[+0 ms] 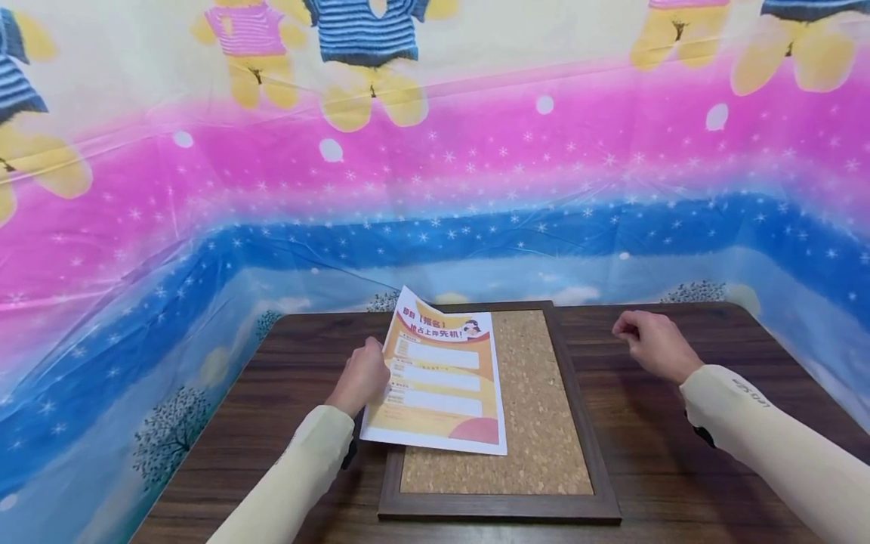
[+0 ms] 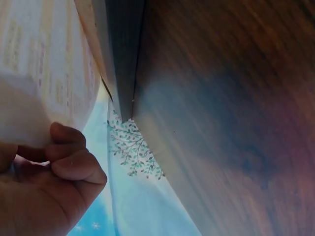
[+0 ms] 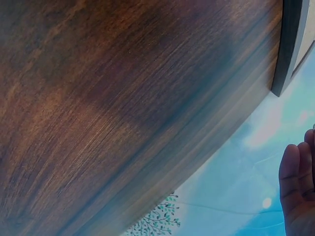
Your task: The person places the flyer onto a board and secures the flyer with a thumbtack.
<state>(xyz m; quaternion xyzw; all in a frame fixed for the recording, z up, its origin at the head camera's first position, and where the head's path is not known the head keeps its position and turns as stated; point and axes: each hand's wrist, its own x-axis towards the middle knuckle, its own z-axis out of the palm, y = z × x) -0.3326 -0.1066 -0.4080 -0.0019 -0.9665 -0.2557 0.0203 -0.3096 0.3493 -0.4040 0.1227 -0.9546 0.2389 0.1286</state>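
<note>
Over cork [image 1: 533, 400] inside a brown frame [image 1: 499, 508], a sheet [image 1: 438, 381] in the gripping left hand [image 1: 362, 378]; right hand [image 1: 658, 346] curled, contents unclear.

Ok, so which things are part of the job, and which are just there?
Part of the job:
printed sheet, held in the left hand
framed cork board, partly behind the sheet
right hand, beyond the board's side

Just there:
table
patterned cloth behind
</note>
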